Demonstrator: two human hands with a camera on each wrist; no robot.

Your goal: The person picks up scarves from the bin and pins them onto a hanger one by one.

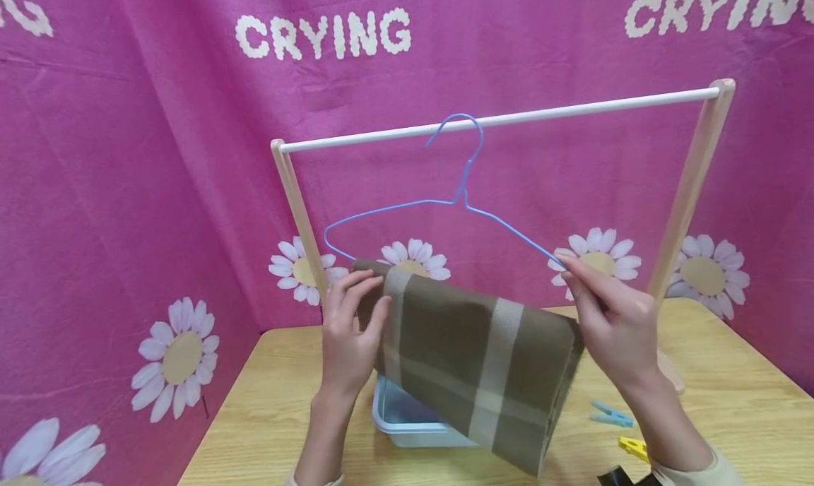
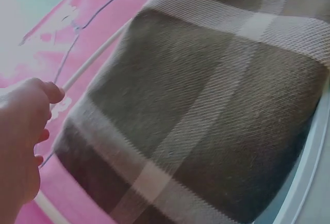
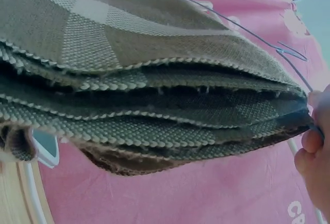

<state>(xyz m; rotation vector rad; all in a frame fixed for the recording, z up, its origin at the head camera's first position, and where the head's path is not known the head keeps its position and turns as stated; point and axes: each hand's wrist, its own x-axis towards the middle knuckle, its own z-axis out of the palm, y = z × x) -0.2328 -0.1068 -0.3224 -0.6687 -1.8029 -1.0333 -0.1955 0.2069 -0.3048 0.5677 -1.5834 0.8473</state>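
A blue wire clothes hanger (image 1: 469,162) is held up, tilted down to the right, its hook overlapping the white rod in the head view. Over its lower bar hangs a folded brown plaid scarf (image 1: 445,323) with pale stripes; the right wrist view shows its layered edges (image 3: 154,116). My right hand (image 1: 613,313) pinches the hanger's right corner between thumb and fingers. At the scarf's upper left end is my left hand (image 1: 352,330), fingers loosely bent. The left wrist view has that hand (image 2: 23,136) beside the scarf's folded edge, with no cloth gripped.
A rack with a white rod (image 1: 572,111) and wooden posts (image 1: 693,189) stands behind the hanger. Under the scarf is a light blue tray (image 1: 432,435). To the right on the wooden table (image 1: 254,415) lie a blue clothespin (image 1: 612,415), a yellow clothespin (image 1: 632,447) and a black object (image 1: 617,477).
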